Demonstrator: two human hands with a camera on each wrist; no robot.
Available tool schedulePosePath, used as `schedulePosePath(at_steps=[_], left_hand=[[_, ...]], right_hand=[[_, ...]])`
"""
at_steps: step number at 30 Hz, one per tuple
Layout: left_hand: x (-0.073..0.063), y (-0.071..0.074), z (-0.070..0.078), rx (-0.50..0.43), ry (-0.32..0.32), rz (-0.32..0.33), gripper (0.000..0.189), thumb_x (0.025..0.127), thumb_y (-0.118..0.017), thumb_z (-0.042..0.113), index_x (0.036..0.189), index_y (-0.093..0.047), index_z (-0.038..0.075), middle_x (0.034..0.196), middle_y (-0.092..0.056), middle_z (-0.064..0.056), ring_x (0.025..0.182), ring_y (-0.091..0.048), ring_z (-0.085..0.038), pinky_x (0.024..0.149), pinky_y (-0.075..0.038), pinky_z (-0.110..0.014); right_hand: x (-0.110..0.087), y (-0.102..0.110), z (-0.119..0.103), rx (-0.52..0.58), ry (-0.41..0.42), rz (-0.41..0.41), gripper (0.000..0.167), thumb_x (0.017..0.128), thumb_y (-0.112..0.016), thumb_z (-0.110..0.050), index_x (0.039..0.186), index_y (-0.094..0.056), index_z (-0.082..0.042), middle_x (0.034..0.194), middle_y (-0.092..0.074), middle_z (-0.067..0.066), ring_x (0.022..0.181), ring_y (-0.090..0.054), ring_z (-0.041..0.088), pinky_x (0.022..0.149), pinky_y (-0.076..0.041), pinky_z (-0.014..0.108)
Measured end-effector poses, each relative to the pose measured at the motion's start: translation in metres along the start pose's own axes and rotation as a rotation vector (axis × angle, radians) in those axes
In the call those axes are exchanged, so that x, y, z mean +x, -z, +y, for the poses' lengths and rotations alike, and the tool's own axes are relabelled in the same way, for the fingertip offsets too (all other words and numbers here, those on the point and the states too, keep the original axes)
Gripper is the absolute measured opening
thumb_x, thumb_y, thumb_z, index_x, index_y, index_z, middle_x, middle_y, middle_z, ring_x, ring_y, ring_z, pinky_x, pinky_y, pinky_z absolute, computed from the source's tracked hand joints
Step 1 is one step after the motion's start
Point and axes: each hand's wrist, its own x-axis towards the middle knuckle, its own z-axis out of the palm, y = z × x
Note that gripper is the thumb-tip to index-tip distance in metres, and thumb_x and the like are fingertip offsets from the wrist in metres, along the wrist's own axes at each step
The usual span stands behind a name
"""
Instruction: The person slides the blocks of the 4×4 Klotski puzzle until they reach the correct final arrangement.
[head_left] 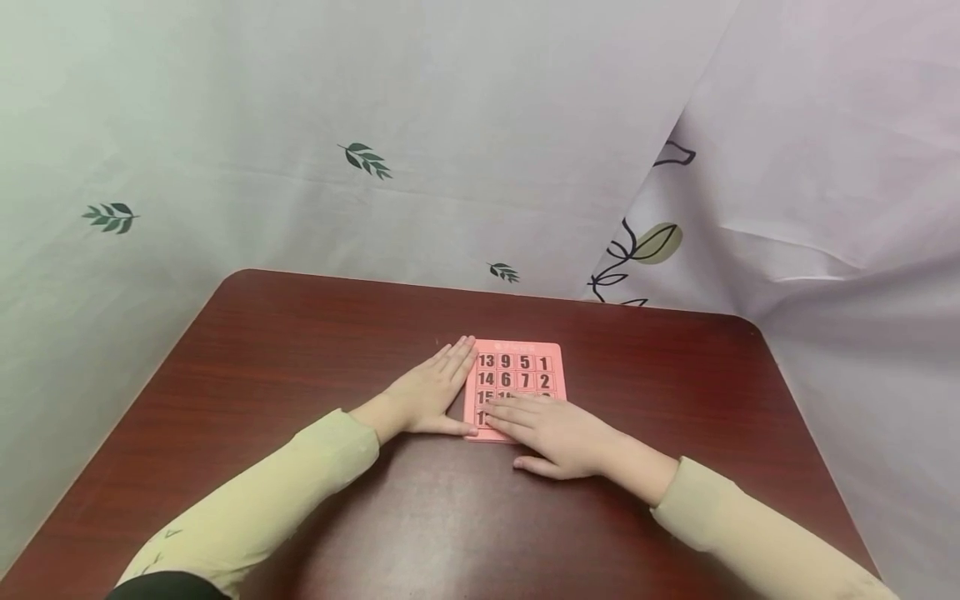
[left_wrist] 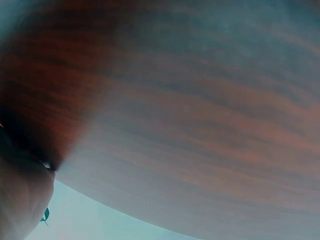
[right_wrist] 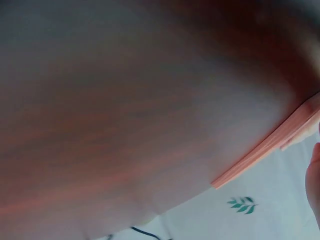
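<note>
A pink sliding number puzzle (head_left: 516,371) lies flat on the table, its black-numbered tiles in a grid; the upper rows read 13, 9, 5, 1 and 14, 6, 7, 2. Along its left edge rests my left hand (head_left: 431,392), fingers straight and pointing away, thumb stretched toward the near left corner. My right hand (head_left: 558,429) lies over the lower right part with straight fingers on the tiles, hiding several numbers in the bottom rows. In the right wrist view, the puzzle's thin side (right_wrist: 265,150) shows at the right. The left wrist view catches only part of my left hand (left_wrist: 25,200).
The dark reddish wooden table (head_left: 300,333) has rounded far corners. Behind it and at its sides hangs a pale curtain (head_left: 480,125) printed with green leaves, close to the table's far edge.
</note>
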Motion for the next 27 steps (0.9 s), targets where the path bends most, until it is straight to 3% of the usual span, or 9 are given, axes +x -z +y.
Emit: schedulePosePath(at_steps=[7,13,19,27], left_hand=[[0.001,0.001,0.002,0.001,-0.001,0.001,0.126,0.091,-0.055,0.083,0.166,-0.014,-0.009,0.176,-0.006,-0.029,0.166,-0.01,-0.04,0.137,-0.018,-0.047],[0.001,0.002,0.002,0.003,-0.002,0.004,0.126,0.09,-0.056,0.083,0.166,-0.015,-0.009,0.176,-0.006,-0.029,0.166,-0.011,-0.04,0.137,-0.018,-0.047],[0.001,0.001,0.001,0.008,-0.004,-0.01,0.126,0.091,-0.054,0.083,0.167,-0.013,-0.008,0.176,-0.004,-0.029,0.166,-0.009,-0.04,0.137,-0.017,-0.047],[0.0,0.002,0.002,0.017,-0.001,0.001,0.126,0.091,-0.055,0.083,0.166,-0.014,-0.009,0.176,-0.007,-0.029,0.166,-0.011,-0.04,0.137,-0.019,-0.047]], right_hand=[[-0.033,0.001,0.006,-0.007,-0.048,0.044,0.066,0.1,-0.07,-0.04,0.156,-0.053,-0.01,0.163,-0.053,0.006,0.151,-0.051,0.025,0.124,-0.045,0.045],[-0.05,-0.001,0.008,-0.022,-0.022,0.091,0.066,0.097,-0.074,-0.039,0.152,-0.057,-0.007,0.158,-0.059,0.008,0.147,-0.055,0.028,0.12,-0.048,0.049],[-0.05,-0.002,0.006,-0.052,-0.009,0.096,0.067,0.096,-0.075,-0.039,0.152,-0.058,-0.006,0.156,-0.06,0.008,0.146,-0.057,0.025,0.119,-0.048,0.047],[-0.03,0.0,0.001,-0.048,0.002,0.06,0.067,0.099,-0.071,-0.04,0.154,-0.055,-0.005,0.159,-0.057,0.009,0.148,-0.055,0.026,0.121,-0.048,0.045]])
